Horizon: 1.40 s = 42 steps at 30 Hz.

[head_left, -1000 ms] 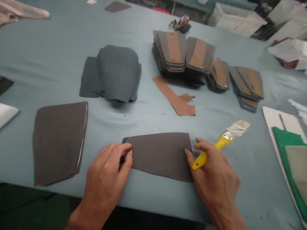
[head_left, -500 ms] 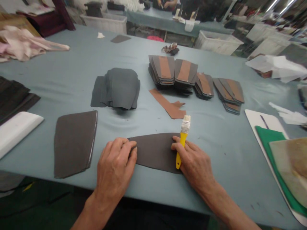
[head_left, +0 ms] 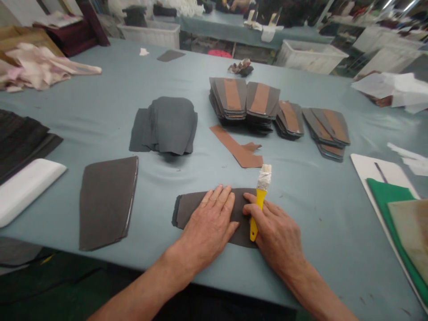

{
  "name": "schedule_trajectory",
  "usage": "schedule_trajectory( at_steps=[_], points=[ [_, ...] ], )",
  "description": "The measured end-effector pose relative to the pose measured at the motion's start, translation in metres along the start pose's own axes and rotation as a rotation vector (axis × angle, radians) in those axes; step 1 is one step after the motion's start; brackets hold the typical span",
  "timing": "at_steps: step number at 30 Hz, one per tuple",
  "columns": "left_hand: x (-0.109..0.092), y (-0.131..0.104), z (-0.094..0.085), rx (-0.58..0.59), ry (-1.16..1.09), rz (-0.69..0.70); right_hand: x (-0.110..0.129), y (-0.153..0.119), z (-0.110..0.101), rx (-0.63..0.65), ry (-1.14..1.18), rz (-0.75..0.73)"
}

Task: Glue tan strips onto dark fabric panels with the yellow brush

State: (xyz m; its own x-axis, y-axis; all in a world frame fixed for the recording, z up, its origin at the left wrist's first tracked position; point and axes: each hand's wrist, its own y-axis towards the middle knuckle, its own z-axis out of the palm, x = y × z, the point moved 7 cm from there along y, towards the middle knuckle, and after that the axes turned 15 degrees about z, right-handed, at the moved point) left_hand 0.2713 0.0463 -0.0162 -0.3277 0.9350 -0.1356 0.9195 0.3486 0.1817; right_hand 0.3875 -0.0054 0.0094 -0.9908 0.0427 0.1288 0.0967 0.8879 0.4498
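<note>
**Both hands on a dark grey panel at the near edge**

Flat on the grey-blue cloth-covered surface [head_left: 100, 107], close to its near edge, lies a dark grey, roughly trapezoid piece of leather-like sheet [head_left: 187, 207]. The left hand [head_left: 209, 223] rests palm-down on the middle of it, fingers spread and extended, pressing it down; its grip closes on nothing. The right hand [head_left: 276, 232] sits at the sheet's right end, its grip pinching the handle of a yellow-handled brush with pale, stiffened bristles [head_left: 260, 196]. That brush stands roughly upright in the view, bristles pointing away from the person, just past the sheet's far edge.

To the left of the hands, apart from them, lies a larger dark grey panel with a glossy right edge [head_left: 107, 203]. Farther left is a white rounded block [head_left: 26, 189], beside a pile of black material [head_left: 23, 138]. Beyond the hands, a brown strip of sheet [head_left: 236, 147] lies near a folded heap of grey-blue fabric [head_left: 167, 125]. Behind the strip stand several stacks of grey pieces with brown centre bands [head_left: 264, 104], fanned out to the right. At the right edge, a white board [head_left: 368, 167] carries a green sheet [head_left: 388, 196] and a tan piece [head_left: 411, 223]. Pinkish cloth [head_left: 43, 67] lies at the far left corner.
</note>
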Motion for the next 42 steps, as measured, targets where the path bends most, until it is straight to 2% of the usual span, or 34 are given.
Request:
schedule_trajectory(
  at_steps=[9, 22, 26, 29, 31, 35, 38, 42],
  points=[
    [0.029, -0.069, -0.019, -0.010, 0.198, -0.042, -0.004, -0.001, 0.002, 0.049, 0.008, 0.016],
    [0.036, -0.096, -0.027, -0.039, 0.276, -0.194, -0.003, -0.002, 0.002, 0.037, 0.017, 0.024],
    [0.043, -0.106, -0.041, -0.096, 0.310, -0.280, -0.004, -0.002, 0.004, 0.039, 0.033, 0.027],
    [0.040, -0.096, -0.054, -0.181, 0.315, -0.306, -0.005, -0.002, 0.005, 0.045, 0.041, 0.032],
    [0.030, -0.078, -0.053, -0.208, 0.270, -0.227, -0.004, -0.002, 0.005, 0.043, 0.037, 0.025],
    [0.010, -0.043, -0.032, -0.160, 0.179, -0.057, -0.004, -0.002, 0.004, 0.037, 0.029, 0.017],
    [0.010, -0.034, -0.017, -0.129, 0.187, -0.070, -0.005, -0.002, 0.003, 0.044, 0.029, 0.014],
    [0.012, -0.036, -0.012, -0.130, 0.178, -0.117, 0.000, 0.000, 0.001, 0.047, 0.068, 0.030]
  ],
)
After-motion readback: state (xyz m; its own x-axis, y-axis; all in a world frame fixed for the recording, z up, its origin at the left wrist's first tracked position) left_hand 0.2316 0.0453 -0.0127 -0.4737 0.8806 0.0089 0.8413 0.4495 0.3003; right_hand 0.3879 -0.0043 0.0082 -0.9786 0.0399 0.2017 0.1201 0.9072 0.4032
